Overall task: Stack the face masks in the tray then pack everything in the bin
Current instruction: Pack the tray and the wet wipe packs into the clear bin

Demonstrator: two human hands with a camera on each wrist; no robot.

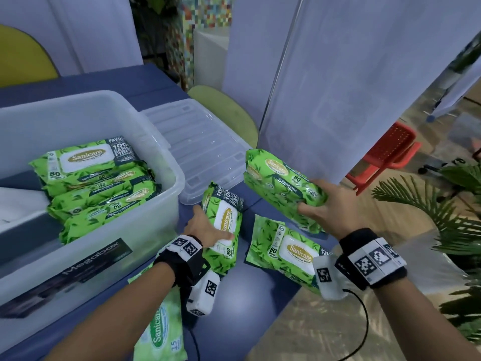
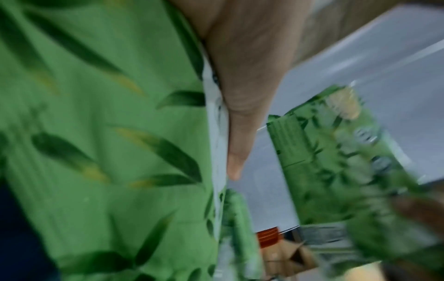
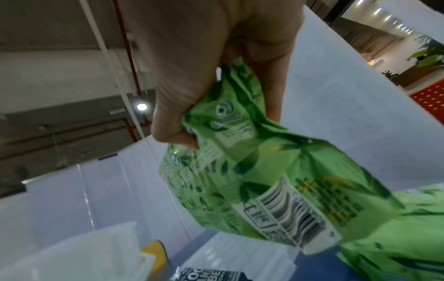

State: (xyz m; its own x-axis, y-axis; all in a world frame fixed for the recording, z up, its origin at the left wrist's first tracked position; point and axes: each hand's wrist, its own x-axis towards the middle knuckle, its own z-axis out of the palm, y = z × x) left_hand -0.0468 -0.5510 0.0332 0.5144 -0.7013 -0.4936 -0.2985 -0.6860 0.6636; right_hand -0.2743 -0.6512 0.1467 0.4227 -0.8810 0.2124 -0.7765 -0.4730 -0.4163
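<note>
- Green wipes pack (image 1: 282, 185), which we lift clear of the table (image 1: 260, 280) near its right edge, right hand (image 1: 329, 204) fingers curled round it.
- Left hand (image 1: 205, 226) fingers clasp a second pack (image 1: 225, 225) just beside the bin (image 1: 156, 204); its underside is hidden.

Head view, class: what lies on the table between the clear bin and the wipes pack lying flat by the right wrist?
Another wipes pack, gripped by the left hand, lies between the bin and the flat pack.

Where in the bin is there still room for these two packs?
Bin: the far half, behind the stacked packs, looks bare. The near right is crowded with packs; the tray fills the near left. Each hand, left and right, grips one pack.
</note>
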